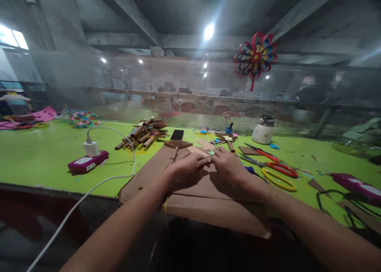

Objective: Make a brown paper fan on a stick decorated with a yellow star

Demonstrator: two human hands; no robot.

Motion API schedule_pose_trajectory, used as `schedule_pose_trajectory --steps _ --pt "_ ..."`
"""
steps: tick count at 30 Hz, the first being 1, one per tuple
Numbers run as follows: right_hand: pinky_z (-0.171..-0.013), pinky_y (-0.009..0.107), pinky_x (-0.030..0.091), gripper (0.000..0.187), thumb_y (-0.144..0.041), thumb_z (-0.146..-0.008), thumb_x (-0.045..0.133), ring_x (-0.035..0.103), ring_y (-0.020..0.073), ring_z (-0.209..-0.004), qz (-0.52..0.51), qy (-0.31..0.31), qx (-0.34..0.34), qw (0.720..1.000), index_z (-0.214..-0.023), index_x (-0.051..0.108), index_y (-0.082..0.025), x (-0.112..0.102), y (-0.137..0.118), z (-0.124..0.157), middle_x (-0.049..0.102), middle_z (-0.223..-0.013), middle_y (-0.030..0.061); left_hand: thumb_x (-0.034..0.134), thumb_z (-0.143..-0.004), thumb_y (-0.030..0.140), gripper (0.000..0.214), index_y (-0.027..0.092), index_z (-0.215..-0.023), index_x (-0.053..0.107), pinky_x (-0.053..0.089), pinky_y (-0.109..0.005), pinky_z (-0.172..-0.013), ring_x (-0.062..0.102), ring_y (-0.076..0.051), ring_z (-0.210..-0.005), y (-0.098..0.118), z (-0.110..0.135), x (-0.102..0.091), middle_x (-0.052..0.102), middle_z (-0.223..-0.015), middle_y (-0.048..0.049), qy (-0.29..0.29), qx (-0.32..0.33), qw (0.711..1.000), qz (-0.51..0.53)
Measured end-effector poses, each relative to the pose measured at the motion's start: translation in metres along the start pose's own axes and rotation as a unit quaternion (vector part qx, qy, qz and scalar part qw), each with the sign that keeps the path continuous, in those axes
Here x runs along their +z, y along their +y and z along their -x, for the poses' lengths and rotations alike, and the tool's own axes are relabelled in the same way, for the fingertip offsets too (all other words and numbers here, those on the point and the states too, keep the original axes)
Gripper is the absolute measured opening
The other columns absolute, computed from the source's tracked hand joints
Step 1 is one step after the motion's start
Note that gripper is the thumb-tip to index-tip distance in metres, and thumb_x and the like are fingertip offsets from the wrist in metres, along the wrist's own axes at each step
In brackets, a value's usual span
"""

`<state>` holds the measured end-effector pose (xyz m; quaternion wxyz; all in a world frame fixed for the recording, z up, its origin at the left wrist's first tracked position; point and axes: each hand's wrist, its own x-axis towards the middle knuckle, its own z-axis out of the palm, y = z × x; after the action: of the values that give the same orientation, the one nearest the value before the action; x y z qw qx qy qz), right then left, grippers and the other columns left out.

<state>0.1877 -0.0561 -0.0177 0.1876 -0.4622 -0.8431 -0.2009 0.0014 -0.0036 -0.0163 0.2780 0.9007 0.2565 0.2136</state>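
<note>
Our left hand point(189, 165) and right hand point(229, 167) meet fingertip to fingertip, both pinching a small card point(197, 150) above the brown paper point(208, 210) on the table point(44, 157). We judge it light, thin, easily creased: best held by its edges.

Perforated metal screen point(178, 77) runs the full width behind the green table point(44, 157), which meets its base. Concrete beams point(127, 10) cross the grey ceiling above the screen. One bright ceiling lamp point(208, 31) burns above its middle. A daylit window point(12, 37) sits high to its left. A paper pinwheel point(255, 58) hangs at its upper right.
</note>
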Motion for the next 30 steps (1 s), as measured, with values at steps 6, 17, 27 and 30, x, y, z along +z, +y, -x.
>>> schedule_pose_trajectory --steps 6,17,27,30 --pt "-0.062 0.03 0.048 0.019 -0.024 -0.074 0.06 0.058 0.0157 -0.068 -0.452 0.071 0.302 0.837 -0.09 0.064 -0.014 0.008 0.02 -0.02 0.064 -0.08 0.0066 0.042 -0.086 0.03 0.022 0.015 -0.09 0.057 0.035 -0.024 -0.058 0.042 -0.014 -0.063 0.005 0.002 -0.005 0.048 -0.07 -0.0017 0.022 0.003 1.0 -0.008" --pt "-0.044 0.022 0.032 0.035 -0.042 -0.055 0.079 0.044 0.0069 -0.046 -0.704 0.065 0.305 0.638 -0.063 0.062 -0.013 0.029 0.0 -0.023 0.055 -0.053 -0.0018 0.036 -0.09 0.035 0.03 0.015 -0.08 0.056 0.036 -0.024 -0.053 0.045 -0.011 -0.053 0.015 -0.003 0.003 0.051 -0.061 -0.0009 0.047 -0.05 0.99 0.126" --pt "-0.045 0.022 0.028 0.03 -0.037 -0.054 0.079 0.041 0.0072 -0.047 -0.721 0.08 0.302 0.618 -0.061 0.06 -0.014 0.028 0.003 -0.017 0.055 -0.055 -0.0019 0.041 -0.09 0.039 0.031 0.013 -0.081 0.054 0.032 -0.019 -0.042 0.051 -0.007 -0.045 0.019 -0.001 0.008 0.06 -0.061 -0.0025 0.001 -0.073 0.959 0.274" --pt "-0.045 0.023 0.028 0.029 -0.037 -0.056 0.078 0.041 0.0076 -0.047 -0.718 0.094 0.291 0.626 -0.063 0.061 -0.014 0.031 0.006 -0.016 0.054 -0.054 -0.0024 0.046 -0.088 0.042 0.031 0.013 -0.085 0.053 0.04 -0.02 -0.046 0.06 -0.011 -0.054 0.014 -0.003 0.008 0.064 -0.073 -0.0062 -0.023 -0.084 0.939 0.332"
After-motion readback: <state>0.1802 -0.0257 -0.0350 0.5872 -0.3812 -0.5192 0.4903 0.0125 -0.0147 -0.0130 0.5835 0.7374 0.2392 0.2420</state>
